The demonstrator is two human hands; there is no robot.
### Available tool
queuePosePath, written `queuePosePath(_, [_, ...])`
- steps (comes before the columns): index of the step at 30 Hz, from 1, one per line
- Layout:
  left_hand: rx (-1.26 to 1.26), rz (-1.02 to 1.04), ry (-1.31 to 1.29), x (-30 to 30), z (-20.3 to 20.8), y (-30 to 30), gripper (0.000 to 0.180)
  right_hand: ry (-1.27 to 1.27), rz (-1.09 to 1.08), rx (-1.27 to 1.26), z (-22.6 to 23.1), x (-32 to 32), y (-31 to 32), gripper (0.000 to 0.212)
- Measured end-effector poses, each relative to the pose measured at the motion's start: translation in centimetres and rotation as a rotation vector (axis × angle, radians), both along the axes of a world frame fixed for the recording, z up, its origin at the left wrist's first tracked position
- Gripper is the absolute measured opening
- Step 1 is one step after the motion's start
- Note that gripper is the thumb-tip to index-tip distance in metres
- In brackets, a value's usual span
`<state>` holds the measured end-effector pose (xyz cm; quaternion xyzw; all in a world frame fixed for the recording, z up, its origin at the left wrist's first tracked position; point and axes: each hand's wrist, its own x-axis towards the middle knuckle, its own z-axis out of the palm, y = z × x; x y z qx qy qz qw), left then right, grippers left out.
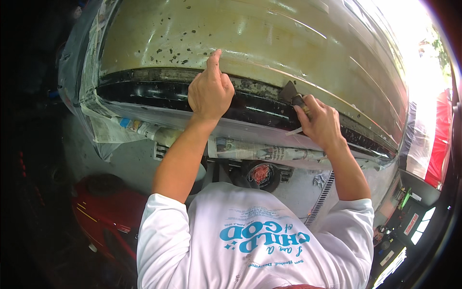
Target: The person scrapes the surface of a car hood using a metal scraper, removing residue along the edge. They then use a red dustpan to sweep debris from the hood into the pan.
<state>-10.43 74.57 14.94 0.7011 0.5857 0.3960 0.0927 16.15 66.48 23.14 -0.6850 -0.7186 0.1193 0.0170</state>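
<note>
A putty knife with a dark blade is gripped in my right hand, fingers wrapped round its handle. Its blade meets the rough, grey-crusted channel along the edge of a vehicle's olive-gold roof. To the left, my left hand holds nothing; its index finger stretches forward to the roof surface while the other fingers curl in. Dark flakes lie scattered on the roof ahead of that hand. Below the channel runs a glossy black band. A thin white strip sticks out beneath my right hand.
Newspaper and clear plastic sheeting cover the vehicle's side and left end. A wheel shows far below, near a floor drain grate. A red car stands at lower left. Red and white cloth hangs at right.
</note>
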Motion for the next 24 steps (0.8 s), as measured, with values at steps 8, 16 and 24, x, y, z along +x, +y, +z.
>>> queuePosePath(8, [-0.047, 0.0, 0.044, 0.2, -0.4, -0.5, 0.056, -0.008, 0.039, -0.056, 1.5, -0.8, 0.9, 0.027])
queuePosePath(16, [-0.092, 0.038, 0.131, 0.3, 0.1, 0.0, 0.058, -0.051, 0.015, -0.065, 1.4, -0.7, 0.9, 0.027])
queuePosePath(24, [-0.065, -0.027, -0.024, -0.2, -0.4, -0.3, 0.062, -0.047, 0.003, -0.141, 2.5, -1.3, 2.0, 0.027])
